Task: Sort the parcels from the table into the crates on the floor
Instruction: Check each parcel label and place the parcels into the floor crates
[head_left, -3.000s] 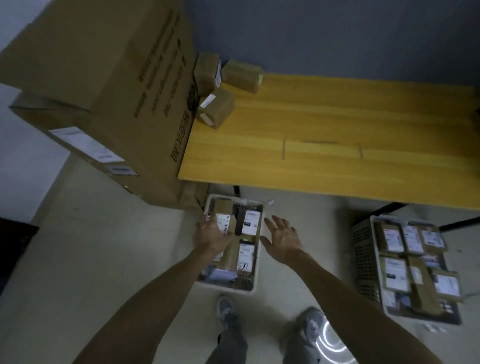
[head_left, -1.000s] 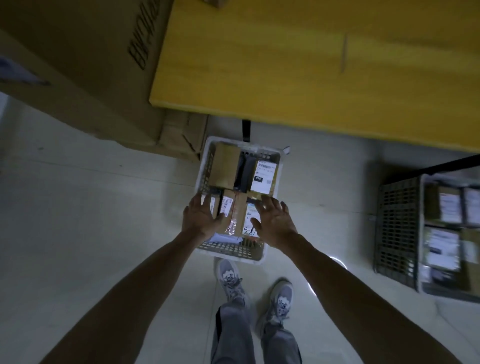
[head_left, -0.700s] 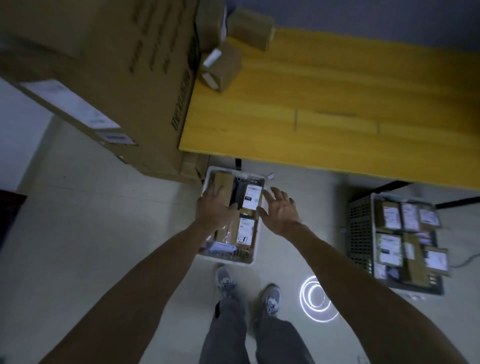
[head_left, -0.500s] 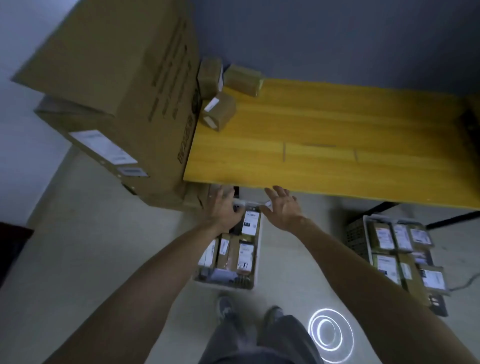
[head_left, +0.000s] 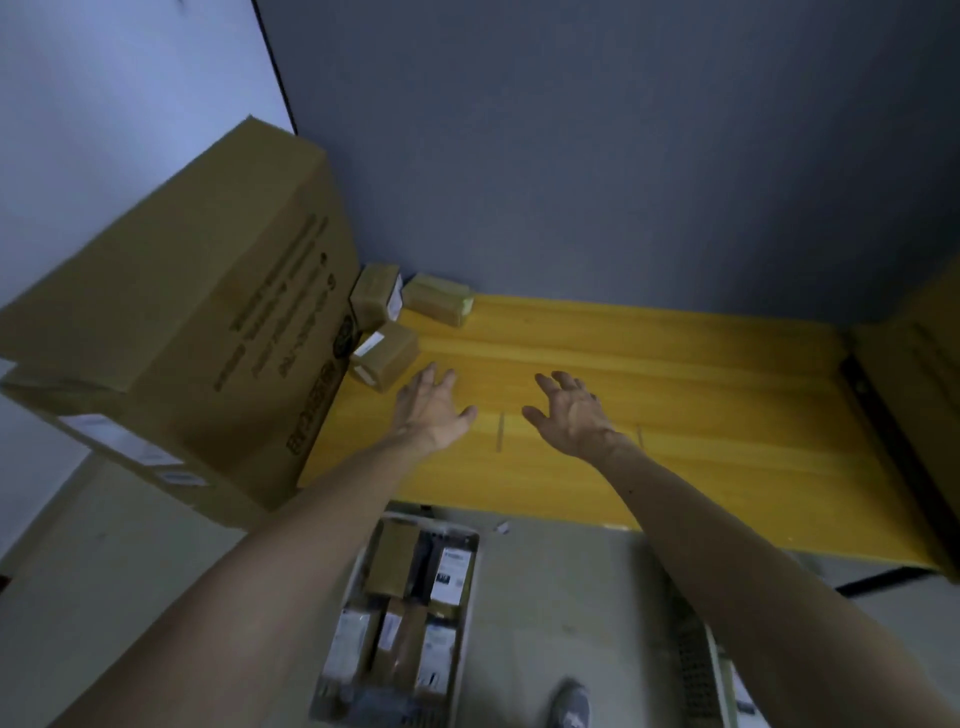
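Three small brown parcels lie in the far left corner of the yellow wooden table (head_left: 701, 441): the nearest one (head_left: 387, 356) with a white label, an upright one (head_left: 375, 296) behind it, and a flat one (head_left: 439, 306) by the wall. My left hand (head_left: 434, 410) hovers over the table, fingers spread, just short of the nearest parcel. My right hand (head_left: 571, 415) is open beside it, holding nothing. On the floor below, a white crate (head_left: 470, 613) holds several labelled parcels. A second crate (head_left: 693, 670) shows at the bottom right edge.
Two large stacked cardboard boxes (head_left: 192, 322) stand left of the table, touching its corner. A grey wall backs the table. Another brown board or box (head_left: 924, 364) stands at the table's right end. My shoe (head_left: 569, 706) is on the floor beside the white crate.
Both hands have risen from the white crate on the floor to above the table, moving toward the parcels in the corner. The view has tilted up with them.
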